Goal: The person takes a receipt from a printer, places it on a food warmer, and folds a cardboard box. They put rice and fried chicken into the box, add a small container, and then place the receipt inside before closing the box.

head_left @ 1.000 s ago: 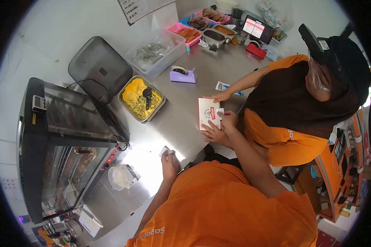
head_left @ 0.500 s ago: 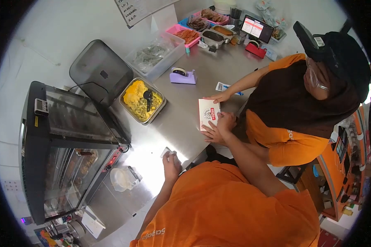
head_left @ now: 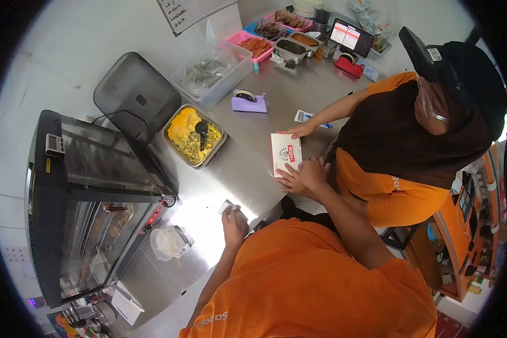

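Observation:
My left hand [head_left: 234, 224] rests at the front edge of the steel counter, its fingers curled around a small pale, greyish thing [head_left: 226, 206] that glare makes hard to identify. At the end of my outstretched right arm, my right hand [head_left: 314, 173] is beside a white printed box [head_left: 286, 153], with its fingers apart and nothing visible in them. It overlaps a co-worker's hand [head_left: 289, 179] on the box's near end. The co-worker's other hand [head_left: 302, 130] touches the far end. The box lies flat and looks closed.
A steel pan of yellow food [head_left: 192, 137] with a black scoop stands left of the box. Behind are a purple tape dispenser [head_left: 250, 105], a plastic bin [head_left: 209, 76] and a screen [head_left: 351, 38]. A glass display warmer [head_left: 96, 208] fills the left; the co-worker [head_left: 400, 141] stands right.
My right hand has shifted slightly right and its fingers have uncurled, away from the box's printed top. My left hand and the box have stayed nearly in place.

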{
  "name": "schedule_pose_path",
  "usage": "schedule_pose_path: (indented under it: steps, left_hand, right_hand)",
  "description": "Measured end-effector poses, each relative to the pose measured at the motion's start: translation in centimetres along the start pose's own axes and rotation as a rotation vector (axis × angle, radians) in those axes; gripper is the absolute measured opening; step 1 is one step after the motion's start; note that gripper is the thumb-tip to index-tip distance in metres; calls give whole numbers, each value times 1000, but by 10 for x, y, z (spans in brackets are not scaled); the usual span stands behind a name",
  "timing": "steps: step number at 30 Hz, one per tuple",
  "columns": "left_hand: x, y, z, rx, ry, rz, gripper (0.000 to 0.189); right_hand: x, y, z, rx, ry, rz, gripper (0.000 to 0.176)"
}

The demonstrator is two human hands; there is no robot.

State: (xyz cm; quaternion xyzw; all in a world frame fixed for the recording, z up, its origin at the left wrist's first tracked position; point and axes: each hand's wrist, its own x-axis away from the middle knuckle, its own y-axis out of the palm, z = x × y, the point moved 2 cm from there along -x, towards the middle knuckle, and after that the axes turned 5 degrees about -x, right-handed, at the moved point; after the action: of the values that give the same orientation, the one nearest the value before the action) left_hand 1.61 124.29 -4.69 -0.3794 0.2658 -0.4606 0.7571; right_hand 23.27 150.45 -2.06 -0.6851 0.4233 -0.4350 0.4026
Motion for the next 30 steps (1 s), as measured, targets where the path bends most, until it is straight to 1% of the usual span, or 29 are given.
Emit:
schedule_pose_path:
  steps: [1, 2, 3, 4, 5, 6, 7, 8, 9, 10, 11, 13, 14, 16, 17, 18, 19, 20, 21, 22, 23, 24, 25, 26, 27, 29, 30]
  left_hand:
    - [1, 0, -4, 41, -19, 45, 42]
    - [1, 1, -9, 82, -37, 92, 43]
    - [0, -1, -8, 82, -39, 92, 43]
    - [-1, -6, -7, 32, -114, 186, 44]
    - [-2, -12, -6, -19, -189, 280, 46]
    - [-4, -16, -7, -99, -195, 316, 55]
    - [-4, -18, -9, -98, -198, 316, 55]
    - [-5, -18, -13, -158, -282, 298, 57]
    - [-6, -19, -16, -217, -367, 280, 59]
    - [-6, -20, -18, -213, -380, 250, 52]
    - [-7, -20, -19, -212, -382, 253, 52]
    - [-9, -13, -27, -277, -461, 221, 38]
    - [-9, -12, -31, -275, -465, 225, 38]
    - [-10, -11, -41, -147, -298, 339, 26]
    - [-9, -8, -46, -146, -303, 343, 26]
    - [-9, -10, -47, -56, -325, 341, 24]
    - [-9, -11, -48, 33, -345, 338, 21]
    - [-9, -13, -48, 33, -350, 341, 21]
    - [-12, -21, -36, 139, -281, 325, 23]
    - [-15, -30, -22, 243, -210, 307, 26]
    - [-18, -39, -5, 243, -216, 308, 26]
    - [-22, -48, 16, 385, -157, 308, 28]
    - [-27, -59, 36, 527, -94, 308, 30]
    - [-30, -71, 51, 547, -16, 265, 41]
    - [-33, -86, 64, 546, -16, 269, 41]
    - [-37, -107, 87, 604, 179, 109, 53]
    - [-40, -111, 91, 647, 207, 88, 57]
  right_hand:
    - [3, 14, -1, -648, -30, 44, 28]
    - [7, 24, 4, -972, -41, 66, 28]
    - [14, 25, 2, -1296, -60, 86, 28]
    - [35, -4, -17, -742, -289, 183, 30]
    - [51, -18, -35, -176, -490, 262, 34]
    - [59, -13, -42, -175, -490, 259, 34]
    - [67, -6, -49, -253, -569, 101, 30]
    - [74, -1, -54, -330, -646, -57, 27]
    - [77, 4, -56, -328, -649, -57, 27]
    - [81, 11, -58, -315, -666, -168, 32]
    - [82, 17, -60, -302, -683, -278, 38]
    - [83, 13, -61, -280, -700, -316, 38]
    - [83, 11, -62, -260, -713, -354, 37]
    - [82, 8, -64, -293, -722, -359, 37]
    - [82, 8, -66, -330, -725, -363, 36]
    - [82, 5, -69, -327, -731, -366, 36]
    - [82, 1, -72, -398, -742, -394, 36]
    - [81, -2, -75, -468, -752, -421, 36]
    - [81, -9, -80, -465, -755, -425, 36]
    - [83, -18, -87, -586, -710, -459, 40]
    - [84, -21, -93, -707, -661, -494, 44]
    - [83, -17, -98, -705, -663, -499, 44]
    - [80, -10, -102, -708, -613, -546, 42]
    - [79, -5, -105, -710, -561, -593, 40]
    - [81, -13, -113, -708, -565, -594, 40]
    - [91, -38, -127, -1211, -242, -829, 27]
    - [92, -40, -128, -1207, -246, -838, 27]
